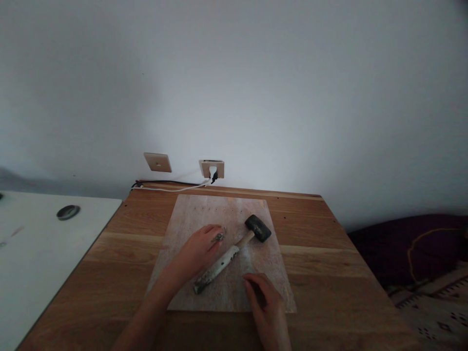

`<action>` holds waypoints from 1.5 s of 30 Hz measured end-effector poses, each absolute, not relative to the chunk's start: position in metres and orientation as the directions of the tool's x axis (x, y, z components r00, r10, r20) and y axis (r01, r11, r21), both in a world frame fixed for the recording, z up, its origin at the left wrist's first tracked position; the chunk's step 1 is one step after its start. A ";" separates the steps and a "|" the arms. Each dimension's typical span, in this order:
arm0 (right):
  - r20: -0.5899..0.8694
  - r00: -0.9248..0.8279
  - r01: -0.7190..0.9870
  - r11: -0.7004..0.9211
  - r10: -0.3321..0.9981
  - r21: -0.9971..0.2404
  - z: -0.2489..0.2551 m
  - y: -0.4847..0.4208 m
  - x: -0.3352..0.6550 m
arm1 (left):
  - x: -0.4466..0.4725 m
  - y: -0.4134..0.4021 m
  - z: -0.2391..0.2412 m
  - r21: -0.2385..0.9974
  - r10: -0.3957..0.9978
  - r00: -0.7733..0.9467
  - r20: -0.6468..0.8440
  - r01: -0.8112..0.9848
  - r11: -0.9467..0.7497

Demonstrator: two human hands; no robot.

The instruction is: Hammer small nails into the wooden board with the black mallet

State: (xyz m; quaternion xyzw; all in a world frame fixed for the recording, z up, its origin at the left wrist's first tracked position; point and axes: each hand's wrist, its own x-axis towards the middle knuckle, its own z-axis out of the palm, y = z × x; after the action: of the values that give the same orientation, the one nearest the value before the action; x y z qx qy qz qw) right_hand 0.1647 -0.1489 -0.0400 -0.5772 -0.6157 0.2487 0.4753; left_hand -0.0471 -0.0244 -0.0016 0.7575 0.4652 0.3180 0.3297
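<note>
1. Silvery small metal pieces (219, 237) sit bunched in our left hand (199, 248), above the board's middle, gripped by the fingers, probably so they don't scatter.
2. Our right hand (271, 303), well apart from it, curls over the near right part of the board; we can't tell whether its fingertips pinch anything.
3. Between them lies the hammer (231, 254), flat and slanting, black head away from us, handle towards us: likely laid down to free both hands.
4. Underneath, the board (219, 300) rests flat on the wooden table (329, 273), which seems to give firm backing.
5. Beyond, cables (171, 188) hug the wall, clear of our board.
</note>
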 end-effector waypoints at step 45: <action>0.293 0.036 0.886 0.105 0.955 -0.452 -0.088 -0.141 0.109 | -0.268 -0.121 -0.035 0.254 0.948 -0.231 0.219 0.952 0.173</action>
State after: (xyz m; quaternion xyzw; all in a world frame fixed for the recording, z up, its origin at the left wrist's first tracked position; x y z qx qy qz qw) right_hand 0.1092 -0.1408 -0.0884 -0.6658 -0.6913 0.0637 0.2734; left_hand -0.2684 -0.1209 -0.0353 0.6202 0.7658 0.1700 -0.0052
